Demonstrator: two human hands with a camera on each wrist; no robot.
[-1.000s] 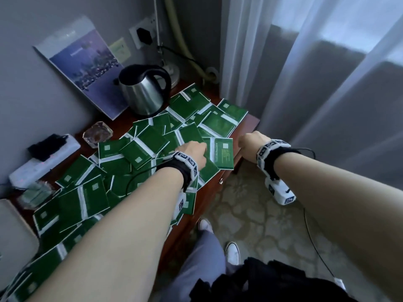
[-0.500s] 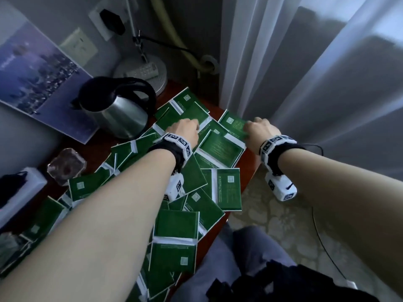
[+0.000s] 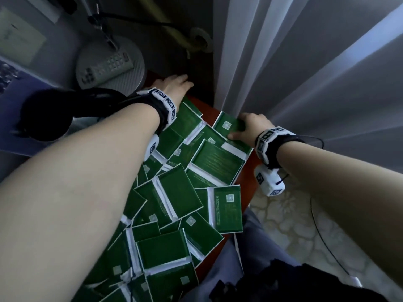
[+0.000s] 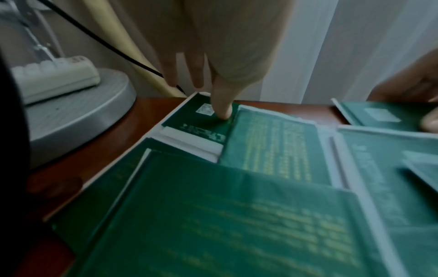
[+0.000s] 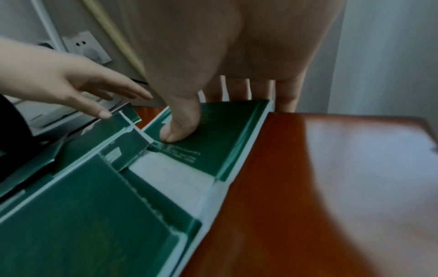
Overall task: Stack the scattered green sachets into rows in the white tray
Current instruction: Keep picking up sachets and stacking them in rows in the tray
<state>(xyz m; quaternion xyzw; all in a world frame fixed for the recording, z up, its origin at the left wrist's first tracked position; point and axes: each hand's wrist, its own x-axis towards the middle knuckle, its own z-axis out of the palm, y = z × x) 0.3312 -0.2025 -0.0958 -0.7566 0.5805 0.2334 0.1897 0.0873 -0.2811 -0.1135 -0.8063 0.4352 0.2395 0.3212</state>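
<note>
Dark green sachets (image 3: 176,192) with white borders and small pale square codes cover a reddish-brown table (image 5: 320,168). Beside the table hang pale grey curtains (image 3: 283,51); below it, cream patterned floor (image 3: 283,225).

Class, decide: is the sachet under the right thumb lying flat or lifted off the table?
Lifted at its far edge: the right hand pinches the sachet, fingers under it.

The reddish-brown counter (image 5: 331,168) under my fingers is nearly covered by overlapping green sachets (image 3: 174,192), spread back toward me from my fingertips. Bare wood shows just right of my right fingers. Left of my left fingers a round grey base (image 4: 78,116) sits on it.
</note>
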